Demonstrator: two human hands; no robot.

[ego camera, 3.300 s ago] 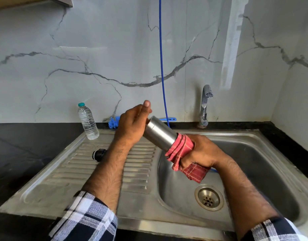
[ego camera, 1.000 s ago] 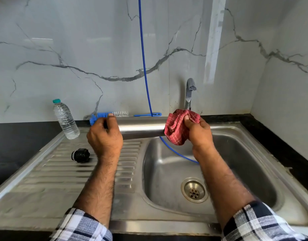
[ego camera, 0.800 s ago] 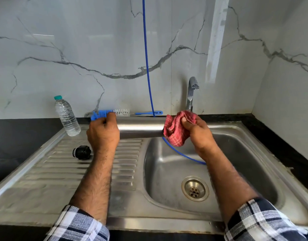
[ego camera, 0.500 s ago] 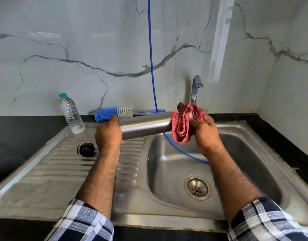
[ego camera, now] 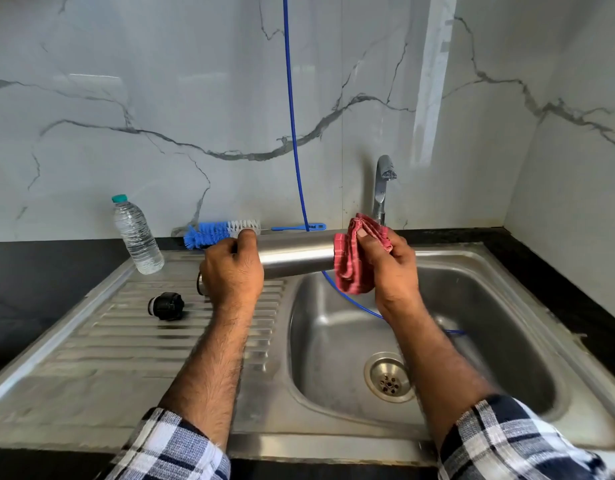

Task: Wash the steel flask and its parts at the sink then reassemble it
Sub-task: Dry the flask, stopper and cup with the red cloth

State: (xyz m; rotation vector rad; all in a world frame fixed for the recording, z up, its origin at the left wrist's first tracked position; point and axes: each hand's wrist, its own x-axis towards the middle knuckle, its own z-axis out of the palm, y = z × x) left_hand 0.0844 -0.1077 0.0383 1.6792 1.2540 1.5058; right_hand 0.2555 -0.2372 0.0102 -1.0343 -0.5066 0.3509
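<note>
The drying step looks in hand: over the sink the left hand has its fingers curled round one end of the steel flask, held level, while the right hand pinches a red cloth on the other end. Next comes fetching the black cap, lying apart on the drainboard, to screw on. Against half a second ago, the flask sits lower and flatter, the cloth bunched at its end

Home kitchen: steel sink, tap, marble-patterned wall.
</note>
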